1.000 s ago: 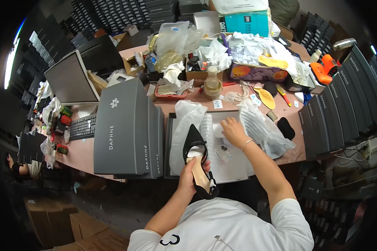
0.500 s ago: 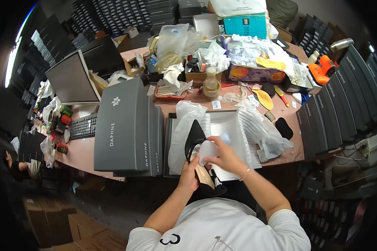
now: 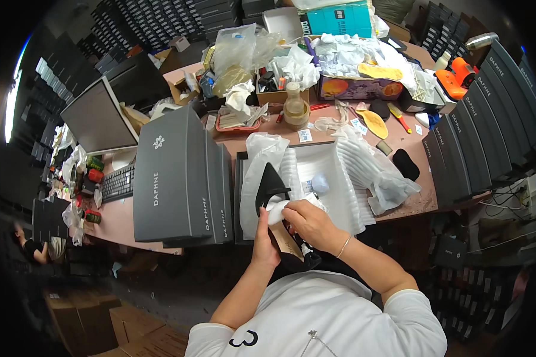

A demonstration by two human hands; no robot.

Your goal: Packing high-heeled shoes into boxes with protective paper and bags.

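Note:
My left hand (image 3: pixel 264 245) is wrapped round the side of a black pointed-toe shoe (image 3: pixel 271 180), whose toe points away from me. The beige insole (image 3: pixel 287 239) shows towards the heel. With bent fingers, my right hand (image 3: pixel 313 224) pinches a white wad of paper (image 3: pixel 276 209) at the shoe's opening, just behind the toe. Under both hands lies an open dark shoe box (image 3: pixel 239 196), lined with white wrapping paper (image 3: pixel 257 156) and ribbed foam sheet (image 3: pixel 346 172). A small pale bluish ball (image 3: pixel 320 183) rests inside the box.
Grey shoe boxes (image 3: pixel 171 178) stand to the left, by a keyboard (image 3: pixel 118 182) and monitor (image 3: pixel 98 116). More boxes (image 3: pixel 458 149) are lined up at the right. Behind are a glass jar (image 3: pixel 295 110), yellow insoles (image 3: pixel 375 124) and a carton of crumpled paper (image 3: pixel 360 89).
My right hand has brought the white paper wad down and left against the shoe's opening, and its fingers have closed more tightly. The bluish ball in the box shows more fully.

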